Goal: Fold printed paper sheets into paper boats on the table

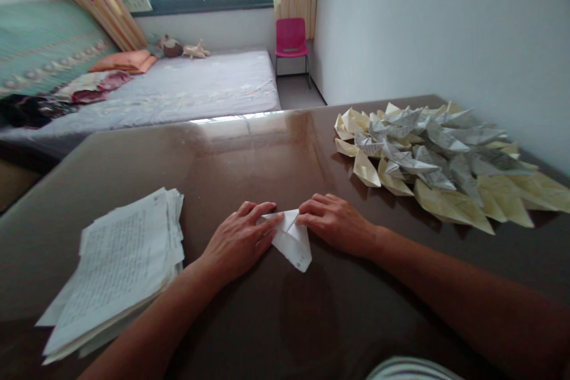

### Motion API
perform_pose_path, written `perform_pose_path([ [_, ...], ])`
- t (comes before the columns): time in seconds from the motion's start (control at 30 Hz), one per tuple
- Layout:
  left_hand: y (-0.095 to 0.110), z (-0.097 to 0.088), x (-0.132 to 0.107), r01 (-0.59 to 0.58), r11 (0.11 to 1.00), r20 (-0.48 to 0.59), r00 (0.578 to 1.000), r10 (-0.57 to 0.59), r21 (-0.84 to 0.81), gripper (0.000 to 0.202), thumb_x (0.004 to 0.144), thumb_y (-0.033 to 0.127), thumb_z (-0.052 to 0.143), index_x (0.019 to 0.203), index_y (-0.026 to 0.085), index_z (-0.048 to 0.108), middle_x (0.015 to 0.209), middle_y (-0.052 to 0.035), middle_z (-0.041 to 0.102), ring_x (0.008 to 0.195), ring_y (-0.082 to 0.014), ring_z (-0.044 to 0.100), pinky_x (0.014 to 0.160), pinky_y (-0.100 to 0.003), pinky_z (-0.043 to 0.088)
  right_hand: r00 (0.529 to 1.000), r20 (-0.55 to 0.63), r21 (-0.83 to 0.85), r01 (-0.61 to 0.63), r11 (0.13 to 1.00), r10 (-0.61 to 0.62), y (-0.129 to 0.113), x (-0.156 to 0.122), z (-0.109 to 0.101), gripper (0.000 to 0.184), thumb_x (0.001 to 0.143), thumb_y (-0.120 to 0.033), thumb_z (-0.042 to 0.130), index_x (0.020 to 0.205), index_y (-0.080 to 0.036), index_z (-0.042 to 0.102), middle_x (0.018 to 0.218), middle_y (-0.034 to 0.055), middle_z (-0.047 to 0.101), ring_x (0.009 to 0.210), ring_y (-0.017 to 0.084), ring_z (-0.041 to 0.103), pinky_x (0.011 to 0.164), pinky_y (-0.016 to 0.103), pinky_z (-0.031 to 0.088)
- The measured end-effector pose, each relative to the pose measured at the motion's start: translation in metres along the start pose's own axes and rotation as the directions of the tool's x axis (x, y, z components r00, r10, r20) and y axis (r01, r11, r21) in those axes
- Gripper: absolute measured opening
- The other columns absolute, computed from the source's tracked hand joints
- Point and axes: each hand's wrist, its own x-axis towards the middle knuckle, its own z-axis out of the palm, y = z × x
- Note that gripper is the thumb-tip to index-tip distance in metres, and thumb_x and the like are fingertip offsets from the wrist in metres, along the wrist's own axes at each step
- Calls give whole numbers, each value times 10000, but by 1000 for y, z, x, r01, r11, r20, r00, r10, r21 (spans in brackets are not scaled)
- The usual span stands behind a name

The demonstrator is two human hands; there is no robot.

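The partly folded sheet of paper (291, 240) lies flat on the dark brown table (276, 148), right in front of me, between my hands. It is already creased into a pointed, triangular shape, with the tip towards me and a folded flap near the top. It does not yet look like the finished pieces, so I judge this one to be about midway through its folds.

My left hand (238, 240) rests palm down on its left edge, fingers stretched out and pressing the paper to the tabletop. My right hand (333, 222) does the same on the upper right corner, fingertips on the crease. Neither hand is closed around anything; both lie spread and flat.

To my right, well apart from the sheet, sits a large heap of folded paper shapes (436, 160), cream and printed grey, which suggests much of the work is done. To my left lies a thick stack of printed sheets (120, 261), unfolded, so plenty remains. Beyond the table are a bed (178, 89) and a pink chair (291, 38).
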Motion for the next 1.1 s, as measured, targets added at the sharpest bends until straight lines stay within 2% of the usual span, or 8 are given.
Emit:
perform_pose_path([
  [0.2, 15, -4, -15, 61, 996, 21, 998, -59, -66, 449, 886, 421, 528, 1255, 168, 554, 1336, -127, 492, 1120, -260, 515, 954, -434, 490, 996, 50, 175, -75, 982, 67, 3, -4, -8, 239, 941, -315, 497, 1089, -207, 652, 1044, 66, 679, 959, 163, 573, 849, 312, 439],
  [0.33, 16, -9, -17, 32, 997, 24, 999, -30, -72, 370, 871, 228, 524, 1238, 196, 563, 1328, -105, 513, 1127, -231, 528, 954, -394, 500, 992, 114, 201, -68, 977, 46, -9, -5, -16, 460, 855, -527, 572, 1159, -185, 618, 1157, 102, 648, 1029, 212, 551, 871, 368, 452],
  [0.4, 13, -9, -14, 14, 1000, -30, 999, -15, -14, 406, 856, 161, 517, 1256, 223, 554, 1361, -93, 498, 1183, -252, 486, 975, -433, 485, 987, 150, 140, -76, 987, 54, -17, -5, -17, 466, 846, -492, 597, 1187, -174, 596, 1215, 113, 618, 1069, 238, 524, 886, 403, 450],
  [0.5, 6, -5, -8, -80, 997, -81, 993, 80, 7, 412, 872, 130, 498, 1271, 224, 544, 1396, -89, 470, 1258, -255, 419, 1020, -440, 453, 983, 164, 54, -92, 994, 82, -25, -3, -13, 324, 887, -300, 564, 1180, -163, 592, 1256, 106, 594, 1077, 241, 507, 902, 410, 454],
  [0.7, 5, 0, -7, -108, 989, -17, 994, 107, -105, 395, 910, 282, 525, 1303, 255, 523, 1315, -64, 556, 1080, -202, 522, 943, -386, 503, 996, 58, 136, -69, 988, 61, -15, 3, -2, 299, 921, -123, 445, 1193, -153, 566, 1306, 110, 559, 1132, 199, 519, 955, 373, 462],
  [0.87, 13, -5, -16, -86, 988, 27, 996, 90, -132, 636, 836, 467, 608, 1382, 190, 438, 1379, -86, 513, 1123, -223, 510, 976, -368, 482, 985, 38, 324, -174, 930, 171, -8, 0, -8, 179, 926, -235, 501, 1072, -171, 583, 1146, 93, 634, 1070, 174, 576, 935, 339, 475],
  [0.97, 18, -2, -17, -34, 998, -34, 999, 32, -58, 578, 882, 444, 546, 1369, 150, 447, 1392, -103, 495, 1140, -232, 513, 991, -375, 470, 979, 110, 291, -198, 936, 173, -10, -2, -14, 375, 841, -427, 630, 1111, -173, 573, 1152, 91, 631, 1056, 220, 566, 916, 374, 479],
  [1.1, 22, 6, -8, 7, 996, -115, 993, 4, 91, 500, 913, 395, 507, 1318, 102, 494, 1366, -124, 514, 1118, -249, 524, 970, -375, 474, 978, 81, 133, -202, 970, 193, -8, 2, -9, 317, 900, -283, 563, 1198, -176, 555, 1252, 89, 588, 1098, 215, 525, 928, 380, 459],
])
